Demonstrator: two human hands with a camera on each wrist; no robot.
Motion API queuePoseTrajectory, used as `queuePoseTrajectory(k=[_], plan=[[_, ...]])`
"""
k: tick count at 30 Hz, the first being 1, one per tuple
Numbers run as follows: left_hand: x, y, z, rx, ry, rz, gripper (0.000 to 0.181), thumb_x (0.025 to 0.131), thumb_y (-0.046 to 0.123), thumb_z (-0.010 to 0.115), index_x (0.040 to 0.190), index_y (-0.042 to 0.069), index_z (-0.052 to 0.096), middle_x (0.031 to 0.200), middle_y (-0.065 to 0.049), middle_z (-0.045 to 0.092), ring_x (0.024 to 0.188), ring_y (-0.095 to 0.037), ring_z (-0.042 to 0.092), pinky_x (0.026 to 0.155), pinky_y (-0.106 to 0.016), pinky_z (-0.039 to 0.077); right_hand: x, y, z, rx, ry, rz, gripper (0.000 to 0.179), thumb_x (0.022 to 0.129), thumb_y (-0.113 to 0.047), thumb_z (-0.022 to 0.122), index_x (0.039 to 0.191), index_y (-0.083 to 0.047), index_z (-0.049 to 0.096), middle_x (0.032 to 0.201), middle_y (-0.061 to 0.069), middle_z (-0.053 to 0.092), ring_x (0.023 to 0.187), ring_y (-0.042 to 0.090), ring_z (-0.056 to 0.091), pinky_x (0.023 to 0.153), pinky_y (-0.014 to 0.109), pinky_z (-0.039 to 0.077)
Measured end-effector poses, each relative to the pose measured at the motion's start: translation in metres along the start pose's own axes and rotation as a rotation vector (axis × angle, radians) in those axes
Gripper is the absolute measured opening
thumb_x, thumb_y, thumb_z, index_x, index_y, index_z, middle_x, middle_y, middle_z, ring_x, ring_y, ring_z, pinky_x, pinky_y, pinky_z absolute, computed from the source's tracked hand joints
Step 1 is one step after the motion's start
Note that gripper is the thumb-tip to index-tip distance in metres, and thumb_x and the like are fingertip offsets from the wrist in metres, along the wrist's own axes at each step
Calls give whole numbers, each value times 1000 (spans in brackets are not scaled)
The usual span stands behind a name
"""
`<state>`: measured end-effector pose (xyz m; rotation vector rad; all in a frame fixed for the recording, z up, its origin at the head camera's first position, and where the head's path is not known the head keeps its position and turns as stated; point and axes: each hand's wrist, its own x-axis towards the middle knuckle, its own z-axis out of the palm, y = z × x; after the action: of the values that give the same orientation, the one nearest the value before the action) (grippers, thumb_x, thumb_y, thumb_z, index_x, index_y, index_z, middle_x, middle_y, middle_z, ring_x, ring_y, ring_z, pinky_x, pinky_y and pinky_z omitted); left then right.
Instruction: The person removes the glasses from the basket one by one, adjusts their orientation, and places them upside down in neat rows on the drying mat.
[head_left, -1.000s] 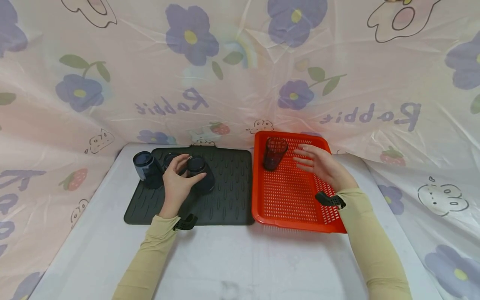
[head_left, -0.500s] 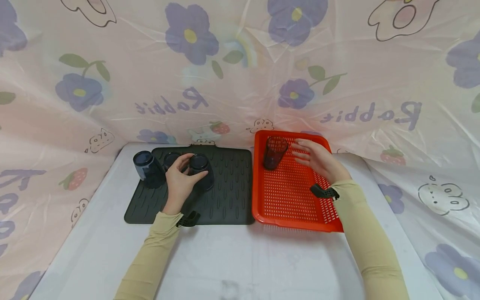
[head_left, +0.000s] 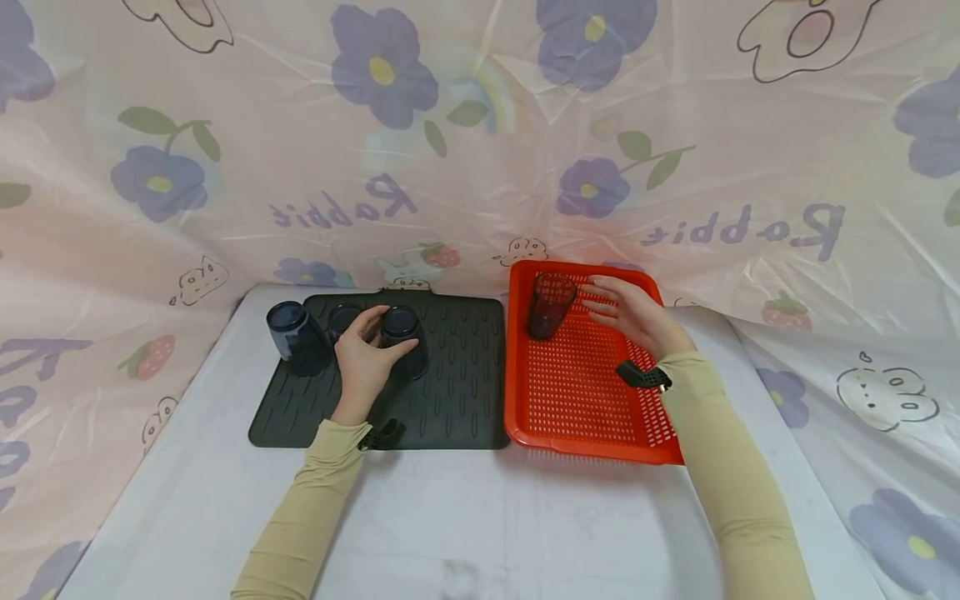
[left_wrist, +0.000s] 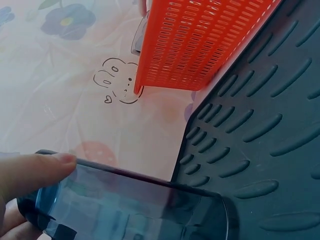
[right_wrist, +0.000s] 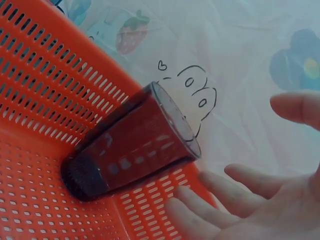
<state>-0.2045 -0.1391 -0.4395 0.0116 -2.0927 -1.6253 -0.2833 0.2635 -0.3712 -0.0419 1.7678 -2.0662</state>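
In the head view, my left hand (head_left: 364, 367) pinches a dark blue-tinted drinking glass (head_left: 407, 354) near its upturned base. The left wrist view shows thumb and fingers on opposite sides of this glass (left_wrist: 135, 210), its rim down at the black ribbed drying mat (head_left: 457, 392). Two more dark glasses stand to the left: one (head_left: 296, 337) at the mat's edge, another (head_left: 343, 318) partly hidden behind my left hand. Over the red basket (head_left: 577, 400), my right hand (head_left: 633, 315) is spread beside an upright tinted glass (head_left: 551, 307). In the right wrist view a gap separates the fingers from that glass (right_wrist: 132, 145).
Mat and basket lie side by side on a white-covered table (head_left: 480, 517). A patterned curtain (head_left: 480, 167) with flowers and rabbits rises behind them and along both sides. The basket has raised, perforated walls.
My left hand has shifted slightly right, still at the glass on the mat. My right hand has moved a little left and away from me, closer to the glass in the basket.
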Motion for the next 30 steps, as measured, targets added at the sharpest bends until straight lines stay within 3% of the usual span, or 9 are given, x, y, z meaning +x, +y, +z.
queuePoseTrajectory(k=[11,22,30], plan=[[0,-3,5,22,25,-9,61,66,6,88,122,6,63,121,-6,62,114,-20,58,98,-36,46,13,3,3,-57,-3,-2,57,102,-30,47,147,-4,26,156,17,14,141,39,16,114,47,18],[1,-4,8,0,39,-12,63,64,4,89,122,8,64,121,-8,62,114,-21,58,98,-35,45,24,3,9,-66,29,-2,50,100,-31,51,140,-6,35,147,11,24,135,35,26,114,46,21],[2,-4,11,-2,62,-7,60,65,5,89,120,10,65,120,-7,62,113,-21,59,97,-35,46,30,3,15,-79,22,-15,58,100,-28,51,146,-1,28,141,8,30,137,34,25,114,46,19]])
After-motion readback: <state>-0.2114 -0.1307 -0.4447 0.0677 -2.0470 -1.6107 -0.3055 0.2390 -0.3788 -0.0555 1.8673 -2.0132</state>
